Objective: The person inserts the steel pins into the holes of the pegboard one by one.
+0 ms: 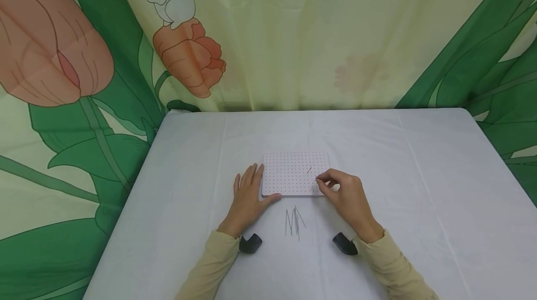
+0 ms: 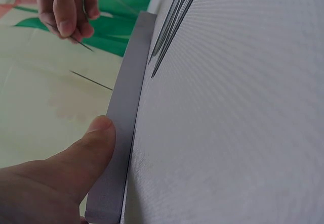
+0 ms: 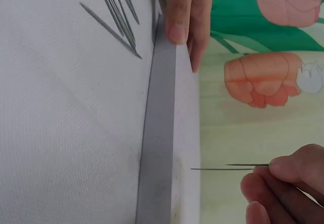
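Needle (image 3: 246, 164) pinched between right fingers (image 3: 301, 167), left fingers (image 1: 248, 179) spread against pegboard (image 1: 285, 174) (tip seemingly above it)

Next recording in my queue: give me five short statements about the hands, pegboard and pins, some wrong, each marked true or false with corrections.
1. The right hand pinches a thin metal pin. True.
2. The left hand pinches a pin too. False: it rests against the pegboard and holds no pin.
3. Another pin stands up from the pegboard. True.
4. The pegboard lies flat on the white cloth. True.
5. The loose pins lie on the pegboard's far side. False: they lie on the cloth on its near side.
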